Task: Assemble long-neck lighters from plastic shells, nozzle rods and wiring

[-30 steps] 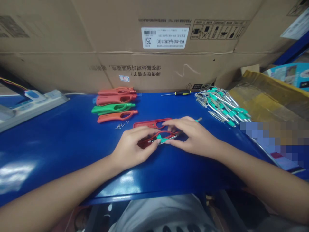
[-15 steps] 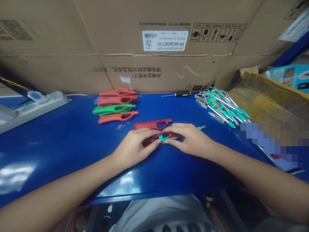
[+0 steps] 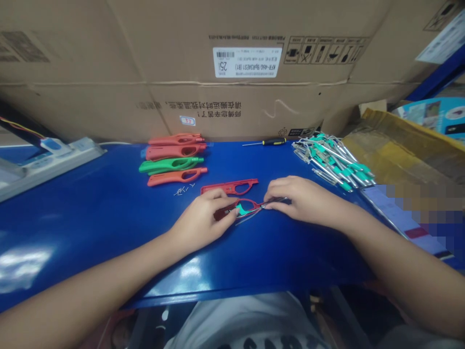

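Two hands are working at the centre of the blue workbench (image 3: 90, 218). The left hand (image 3: 201, 218) is clamping a red plastic handle half (image 3: 223, 212), its fingers closed over the near end, while the right hand (image 3: 305, 201) is pinching a slim metal rod (image 3: 278, 200) between thumb and fingertips, with the rod's tip meeting the handle's open loop, where a teal insert (image 3: 240, 209) is sitting. Sound technique is evident: both wrists are staying low, the work is lying close to the bench surface, and each grip is set near the joint rather than far back, which is keeping the parts steady. Both hands are closed, and only the loop is separating them. A second red handle half (image 3: 228, 187) is lying flat just beyond, untouched. Counting the stock, four handles are lying in a row further back: three orange-red handles (image 3: 176, 151) and one green handle (image 3: 169, 165), though the green may be two overlapped. Roughly five small screws (image 3: 183, 190) are lying beside that row. One screwdriver (image 3: 274, 141) with a black-and-yellow grip is lying near the back edge. One heap of teal-sleeved metal parts (image 3: 334, 162) is lying at right, too tangled to count.
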`<state>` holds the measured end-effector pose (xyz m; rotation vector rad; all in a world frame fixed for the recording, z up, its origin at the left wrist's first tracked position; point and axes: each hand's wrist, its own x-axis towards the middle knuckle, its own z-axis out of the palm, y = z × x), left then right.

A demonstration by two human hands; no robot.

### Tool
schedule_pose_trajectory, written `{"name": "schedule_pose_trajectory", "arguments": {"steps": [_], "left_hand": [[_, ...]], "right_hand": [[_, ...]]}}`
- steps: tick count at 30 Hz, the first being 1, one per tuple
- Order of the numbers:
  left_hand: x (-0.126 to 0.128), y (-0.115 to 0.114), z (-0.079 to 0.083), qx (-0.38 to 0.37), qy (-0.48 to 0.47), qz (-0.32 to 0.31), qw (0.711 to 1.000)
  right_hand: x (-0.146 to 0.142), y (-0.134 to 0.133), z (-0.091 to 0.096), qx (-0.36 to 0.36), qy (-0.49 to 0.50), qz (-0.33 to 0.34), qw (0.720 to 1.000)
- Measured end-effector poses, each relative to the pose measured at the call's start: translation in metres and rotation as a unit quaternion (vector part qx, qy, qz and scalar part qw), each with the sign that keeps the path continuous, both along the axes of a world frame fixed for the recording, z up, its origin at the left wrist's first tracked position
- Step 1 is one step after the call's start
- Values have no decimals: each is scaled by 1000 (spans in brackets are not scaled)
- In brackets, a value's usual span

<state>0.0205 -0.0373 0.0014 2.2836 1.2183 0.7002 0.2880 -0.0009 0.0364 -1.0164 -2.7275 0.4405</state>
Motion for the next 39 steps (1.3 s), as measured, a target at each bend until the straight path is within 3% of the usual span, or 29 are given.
{"name": "schedule_pose_trajectory", "arguments": {"steps": [8,14,18,27,34,39], "left_hand": [[1,-1,-3,12,67,-7,998],[1,-5,4,23,119,-33,992],[-7,-3,12,17,118,-75,990],[-16,1,24,-39,95,-93,990],[-15,5,16,-115,39,-36,992],[-12,4,16,-124,38,-23,991]], "right_hand": [[-4,3,-6,28,-6,18,999],[-3,1,-2,41,-26,28,998],[-2,0,0,53,-37,32,997],[-2,0,-1,64,-32,32,997],[-4,-1,2,44,-55,32,997],[-16,-15,8,84,-171,35,981]]}}
